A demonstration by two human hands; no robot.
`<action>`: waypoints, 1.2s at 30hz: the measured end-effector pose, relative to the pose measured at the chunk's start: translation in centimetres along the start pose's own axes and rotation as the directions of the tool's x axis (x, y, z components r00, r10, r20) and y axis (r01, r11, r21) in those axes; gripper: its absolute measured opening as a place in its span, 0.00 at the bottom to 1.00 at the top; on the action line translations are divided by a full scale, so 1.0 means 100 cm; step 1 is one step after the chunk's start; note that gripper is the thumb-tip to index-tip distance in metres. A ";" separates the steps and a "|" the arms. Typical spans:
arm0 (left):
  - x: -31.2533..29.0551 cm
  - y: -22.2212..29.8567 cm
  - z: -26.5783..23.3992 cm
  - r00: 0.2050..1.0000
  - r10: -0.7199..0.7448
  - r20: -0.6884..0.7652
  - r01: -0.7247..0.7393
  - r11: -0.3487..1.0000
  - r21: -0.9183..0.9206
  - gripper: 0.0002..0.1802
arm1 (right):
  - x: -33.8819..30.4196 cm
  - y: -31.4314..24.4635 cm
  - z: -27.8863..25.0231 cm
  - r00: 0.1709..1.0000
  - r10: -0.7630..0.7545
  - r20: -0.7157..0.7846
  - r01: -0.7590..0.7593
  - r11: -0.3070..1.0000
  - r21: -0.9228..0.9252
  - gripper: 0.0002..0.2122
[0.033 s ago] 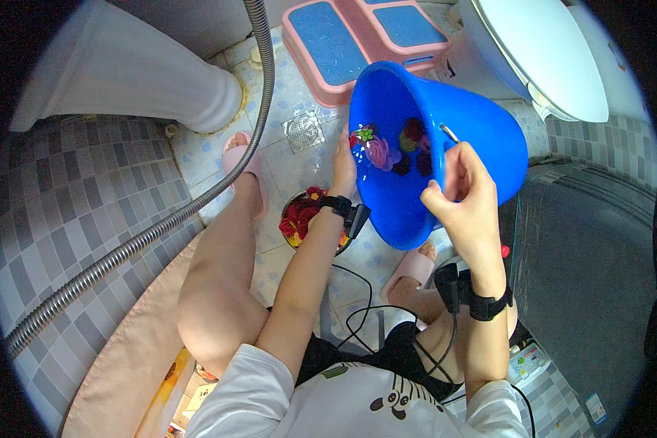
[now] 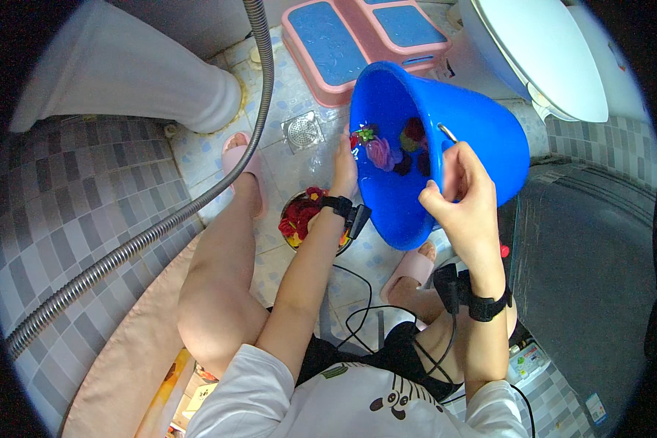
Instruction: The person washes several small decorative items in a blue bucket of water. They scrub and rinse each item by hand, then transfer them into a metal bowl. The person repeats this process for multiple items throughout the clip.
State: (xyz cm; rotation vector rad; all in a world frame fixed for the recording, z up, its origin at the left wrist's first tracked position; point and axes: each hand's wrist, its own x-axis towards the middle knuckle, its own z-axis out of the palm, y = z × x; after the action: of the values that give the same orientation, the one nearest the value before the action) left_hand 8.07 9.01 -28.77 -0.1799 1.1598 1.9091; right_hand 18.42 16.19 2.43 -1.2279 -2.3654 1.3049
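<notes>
A blue bucket (image 2: 485,139) is tipped over, its mouth facing left. Inside it lie several artificial-looking flowers (image 2: 379,153), purple, pink and dark red, with a small green piece among them. My right hand (image 2: 466,201) is closed on the bucket's near rim, just below a metal handle end. At the left side of the mouth, my left hand (image 2: 345,168) stretches its fingers straight along the rim, palm toward the flowers; its fingertips are partly hidden. Below my left wrist, a round bowl (image 2: 341,247) on the floor holds red and yellow petals or flowers (image 2: 296,220), partly covered by my forearm.
A floor drain (image 2: 303,132) lies left of the bucket. Behind stands a pink and blue step stool (image 2: 321,40), with a white toilet (image 2: 544,58) at the far right. A metal shower hose (image 2: 197,204) crosses the left side. Black cables (image 2: 358,310) hang near my legs.
</notes>
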 end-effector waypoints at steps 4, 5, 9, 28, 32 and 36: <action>-0.003 0.000 0.010 0.999 -0.028 0.037 0.028 1.000 -0.012 0.33 | 0.000 -0.007 -0.002 0.999 0.019 0.032 -0.018 1.000 -0.013 0.11; -0.003 -0.001 0.012 0.999 -0.002 0.051 0.003 1.000 -0.023 0.33 | 0.000 -0.008 -0.002 0.998 0.047 0.032 -0.048 0.999 0.011 0.11; -0.002 -0.006 0.013 0.998 0.037 0.043 -0.037 0.999 0.001 0.33 | 0.003 -0.009 -0.004 0.998 0.050 0.039 -0.050 0.999 0.006 0.11; -0.008 -0.021 0.019 0.997 -0.072 0.008 0.073 0.995 -0.074 0.34 | -0.001 -0.013 0.000 0.995 0.073 0.075 -0.075 0.997 0.020 0.11; -0.004 -0.027 0.014 0.998 -0.046 -0.042 0.044 0.997 -0.056 0.31 | -0.002 -0.014 0.001 0.994 0.075 0.082 -0.076 0.997 0.009 0.11; -0.002 -0.030 0.011 0.999 -0.041 -0.024 0.039 0.998 -0.056 0.34 | -0.002 -0.013 0.002 0.993 0.073 0.092 -0.073 0.997 -0.001 0.11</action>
State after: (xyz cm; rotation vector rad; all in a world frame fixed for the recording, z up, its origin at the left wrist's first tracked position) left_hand 10.67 10.28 -30.01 -0.2557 1.1124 1.9099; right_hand 17.70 15.62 3.36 -1.2924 -2.4014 1.4150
